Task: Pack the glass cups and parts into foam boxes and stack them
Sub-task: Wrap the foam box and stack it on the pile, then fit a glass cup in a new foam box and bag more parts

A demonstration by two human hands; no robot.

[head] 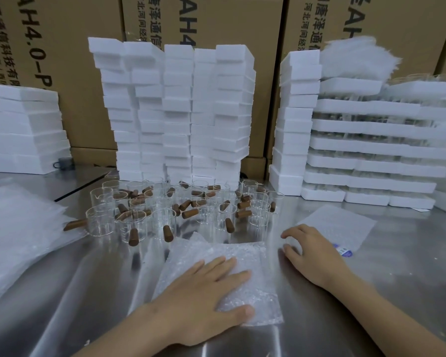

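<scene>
My left hand [204, 292] lies flat with straight fingers on a bubble-wrap sheet [245, 256] near the front of the steel table. To its right, my right hand [312, 251] hovers with loosely curled fingers at the near edge of a second bubble-wrap sheet [337, 222], holding nothing. Behind both, several clear glass cups [162, 222] with brown wooden handles [189, 213] stand crowded mid-table. Tall stacks of white foam boxes [180, 112] rise behind the cups.
A pile of bubble-wrap bags [16, 235] lies at the left. Foam lids [21, 130] are stacked at the far left. Foam trays [376, 145] holding glassware are stacked at the right, topped by a wad of wrap [358, 57]. Cardboard cartons [70, 47] form the back wall.
</scene>
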